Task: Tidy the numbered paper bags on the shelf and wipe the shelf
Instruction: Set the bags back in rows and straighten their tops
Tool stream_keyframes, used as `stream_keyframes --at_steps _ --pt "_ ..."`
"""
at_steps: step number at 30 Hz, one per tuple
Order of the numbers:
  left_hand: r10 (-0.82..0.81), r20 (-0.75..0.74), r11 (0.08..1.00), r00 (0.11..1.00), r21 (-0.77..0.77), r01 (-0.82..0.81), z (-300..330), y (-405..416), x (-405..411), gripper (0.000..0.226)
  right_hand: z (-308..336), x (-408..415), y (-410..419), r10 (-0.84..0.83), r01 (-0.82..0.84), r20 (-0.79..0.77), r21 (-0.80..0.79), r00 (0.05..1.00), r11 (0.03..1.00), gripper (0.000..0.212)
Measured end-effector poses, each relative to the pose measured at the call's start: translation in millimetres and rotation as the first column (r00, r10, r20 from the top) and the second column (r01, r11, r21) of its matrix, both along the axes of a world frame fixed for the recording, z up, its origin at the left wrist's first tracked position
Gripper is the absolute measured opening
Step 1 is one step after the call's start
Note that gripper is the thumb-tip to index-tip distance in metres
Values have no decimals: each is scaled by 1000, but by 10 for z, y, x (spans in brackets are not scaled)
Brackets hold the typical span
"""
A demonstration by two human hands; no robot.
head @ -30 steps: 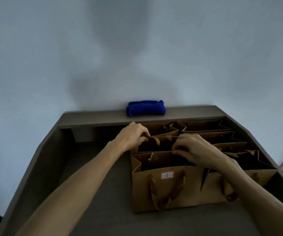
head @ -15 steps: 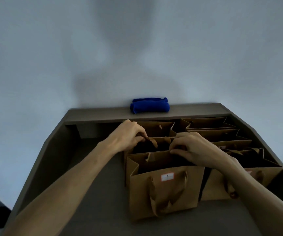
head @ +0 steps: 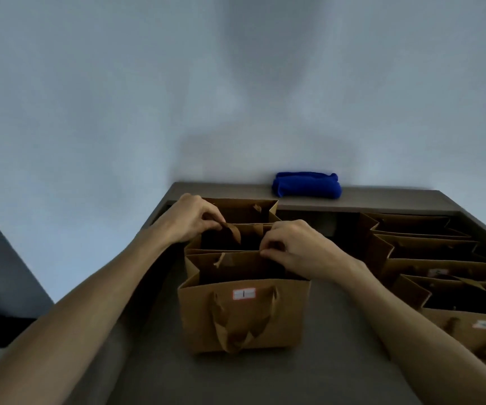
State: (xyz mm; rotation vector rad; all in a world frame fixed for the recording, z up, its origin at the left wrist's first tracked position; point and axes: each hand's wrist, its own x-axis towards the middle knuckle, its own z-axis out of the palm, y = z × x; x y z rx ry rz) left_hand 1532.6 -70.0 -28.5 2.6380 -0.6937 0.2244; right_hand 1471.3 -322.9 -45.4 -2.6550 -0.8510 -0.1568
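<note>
Three brown paper bags stand in a row on the left of the grey shelf. The front bag carries a white label with the number 1. My left hand pinches the rim and handle of the middle bag. My right hand pinches the same bag's near rim on the right side. A third bag stands behind it. A second row of several bags stands on the right, apart from the first.
A folded blue cloth lies on the raised back ledge against the pale wall. Bare shelf surface lies between the two rows of bags. The shelf's side walls slope in at left and right.
The left row of three bags has moved left with both hands, opening a gap from the right row. Both hands keep their hold on the middle bag.
</note>
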Motion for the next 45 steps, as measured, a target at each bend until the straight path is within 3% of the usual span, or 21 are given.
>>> stream_keyframes --at_steps 9,20,24,28,38,45 --pt "107 -50 994 993 7 -107 -237 687 27 17 -172 128 815 96 -95 -17 15 995 995 13" --pt "81 -43 997 996 -4 -81 -384 739 77 21 -219 103 872 83 -83 -2 31 997 996 16" --pt "24 -32 997 999 -78 -26 -317 780 70 24 -194 2 803 115 -113 -8 89 993 990 19" --pt "-50 -10 981 999 -188 47 -243 621 1 20 -160 -170 552 37 -39 17 129 999 991 19" --pt "-261 53 922 964 -282 266 -14 -423 -434 17 23 -741 -754 -220 211 102 89 970 973 16" --pt "-444 25 862 896 -261 435 -2 -1506 -681 18 155 -1273 -2014 -386 380 23 132 922 916 11"
